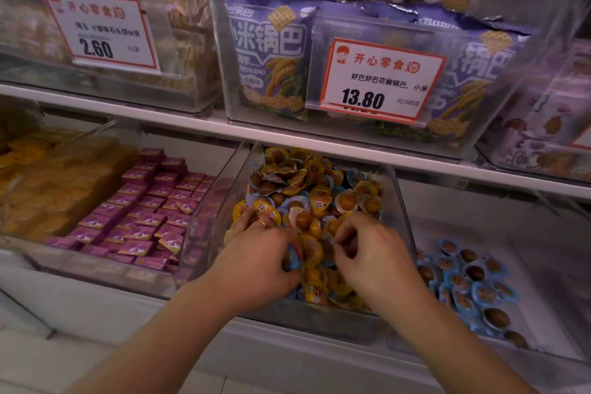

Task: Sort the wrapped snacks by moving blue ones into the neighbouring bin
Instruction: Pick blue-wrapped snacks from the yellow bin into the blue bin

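Observation:
A clear plastic bin (395, 198) in the middle of the lower shelf is heaped with round wrapped snacks, mostly yellow-wrapped (319, 198) with blue ones mixed in. Both hands are down in its front part. My left hand (259, 257) has curled fingers gripping a blue-wrapped snack (292, 261). My right hand (367, 249) pinches at a wrapper in the heap; its colour is hidden by the fingers. The neighbouring bin (527, 265) on the right holds several blue-wrapped snacks (470, 285) in a loose layer.
Left of the middle bin lies a bin of small pink boxes (144, 211), then yellow packets (57, 189). The upper shelf (192, 120) carries clear bins of purple snack bags (271, 51) with price cards (380, 78) overhanging close above the hands.

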`<state>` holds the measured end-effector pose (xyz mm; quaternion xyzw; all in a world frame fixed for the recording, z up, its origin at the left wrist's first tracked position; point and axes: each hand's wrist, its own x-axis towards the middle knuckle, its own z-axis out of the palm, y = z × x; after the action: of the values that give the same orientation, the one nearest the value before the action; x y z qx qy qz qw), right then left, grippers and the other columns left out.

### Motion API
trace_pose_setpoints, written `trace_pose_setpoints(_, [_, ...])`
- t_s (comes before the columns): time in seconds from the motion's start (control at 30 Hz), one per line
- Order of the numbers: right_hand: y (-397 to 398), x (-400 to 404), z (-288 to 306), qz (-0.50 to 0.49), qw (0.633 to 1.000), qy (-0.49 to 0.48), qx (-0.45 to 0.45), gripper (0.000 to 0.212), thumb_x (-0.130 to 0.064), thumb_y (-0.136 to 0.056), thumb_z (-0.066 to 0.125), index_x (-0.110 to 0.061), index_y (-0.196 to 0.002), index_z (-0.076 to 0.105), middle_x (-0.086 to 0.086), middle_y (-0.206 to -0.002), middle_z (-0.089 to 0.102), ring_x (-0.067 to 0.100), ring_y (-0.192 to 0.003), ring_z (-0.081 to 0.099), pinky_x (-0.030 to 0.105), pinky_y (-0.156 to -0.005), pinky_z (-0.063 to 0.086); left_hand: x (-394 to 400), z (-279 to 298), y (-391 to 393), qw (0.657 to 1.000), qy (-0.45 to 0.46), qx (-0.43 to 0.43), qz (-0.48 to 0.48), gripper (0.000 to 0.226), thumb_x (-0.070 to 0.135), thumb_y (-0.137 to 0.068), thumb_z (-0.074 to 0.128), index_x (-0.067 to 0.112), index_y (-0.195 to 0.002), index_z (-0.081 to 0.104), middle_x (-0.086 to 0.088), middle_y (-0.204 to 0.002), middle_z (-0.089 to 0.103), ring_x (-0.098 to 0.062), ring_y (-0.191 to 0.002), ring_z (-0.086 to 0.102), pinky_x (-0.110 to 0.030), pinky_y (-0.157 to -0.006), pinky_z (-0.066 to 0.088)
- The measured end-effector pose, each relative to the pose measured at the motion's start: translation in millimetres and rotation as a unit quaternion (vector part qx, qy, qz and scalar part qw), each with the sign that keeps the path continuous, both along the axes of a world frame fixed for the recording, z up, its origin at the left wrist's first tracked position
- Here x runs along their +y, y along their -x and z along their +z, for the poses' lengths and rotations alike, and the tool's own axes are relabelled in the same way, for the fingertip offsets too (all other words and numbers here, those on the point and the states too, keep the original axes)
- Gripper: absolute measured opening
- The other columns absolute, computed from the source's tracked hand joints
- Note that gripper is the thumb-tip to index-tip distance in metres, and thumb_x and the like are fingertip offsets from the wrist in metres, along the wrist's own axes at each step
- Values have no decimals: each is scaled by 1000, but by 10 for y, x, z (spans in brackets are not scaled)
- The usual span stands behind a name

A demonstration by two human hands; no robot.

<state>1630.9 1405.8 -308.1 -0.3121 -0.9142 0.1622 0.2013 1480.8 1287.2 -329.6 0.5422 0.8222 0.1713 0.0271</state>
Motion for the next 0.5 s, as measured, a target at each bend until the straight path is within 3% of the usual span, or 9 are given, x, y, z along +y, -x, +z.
trace_pose_setpoints(0.07, [26,21,36,-6,999,-31,19,14,-18,-87,67,-27,-94,59,-9,-84,64,15,-80,63,28,-64,48,-4,6,17,997,-65,-32,9,22,50,-73,62,40,-93,61,8,-99,61,-10,-113,38,-38,-114,22])
trace_pose_setpoints(0.1, [39,34,41,-8,998,-54,27,16,-17,-87,66,-25,-100,61,-6,-87,66,18,-81,64,29,-64,47,-5,22,33,993,-100,-54,17,18,45,-73,64,41,-91,59,12,-92,61,-8,-104,44,-33,-106,33])
trace_pose_setpoints(0.13, [50,49,43,-9,997,-72,31,20,-17,-87,65,-23,-106,62,-2,-91,68,20,-85,64,29,-65,46,-10,44,49,987,-131,-84,33,18,39,-74,66,41,-90,58,12,-82,60,-5,-91,50,-26,-88,43])
trace_pose_setpoints(0.2, [72,88,30,5,995,-97,13,28,-21,-89,62,-19,-117,63,3,-108,66,24,-101,59,32,-75,48,-17,79,85,973,-166,-143,68,21,29,-77,69,40,-91,58,8,-69,57,-5,-65,56,-14,-51,37])
trace_pose_setpoints(0.23, [85,112,8,22,994,-110,-19,34,-23,-91,60,-19,-124,61,4,-122,62,25,-114,53,35,-86,48,-22,87,97,971,-169,-156,73,21,27,-78,69,40,-92,58,7,-66,57,-7,-58,56,-14,-45,34])
trace_pose_setpoints(0.3, [107,145,-48,64,983,-134,-109,49,-29,-94,52,-24,-143,47,0,-148,43,26,-136,32,41,-106,37,-39,90,98,981,-147,-120,48,17,28,-80,68,38,-92,60,10,-64,54,-7,-61,53,-17,-58,39])
trace_pose_setpoints(0.37, [119,160,-80,85,973,-138,-164,58,-34,-96,46,-29,-152,33,-6,-155,34,26,-143,17,43,-110,25,-46,62,90,992,-116,-40,11,10,37,-83,64,35,-92,59,16,-65,49,-6,-76,52,-31,-93,41])
trace_pose_setpoints(0.43, [122,177,-89,90,969,-142,-180,62,-36,-94,45,-31,-154,30,-7,-152,38,27,-140,18,43,-108,25,-49,36,69,997,-78,9,-2,25,57,-84,51,35,-94,58,16,-78,55,-11,-97,57,-39,-115,25])
trace_pose_setpoints(0.5, [111,187,-64,94,968,-124,-195,69,-40,-88,49,-31,-154,29,-5,-147,40,27,-135,20,44,-105,26,-36,29,52,999,-45,19,1,53,77,-81,31,35,-96,58,14,-96,65,-12,-110,55,-40,-119,17])
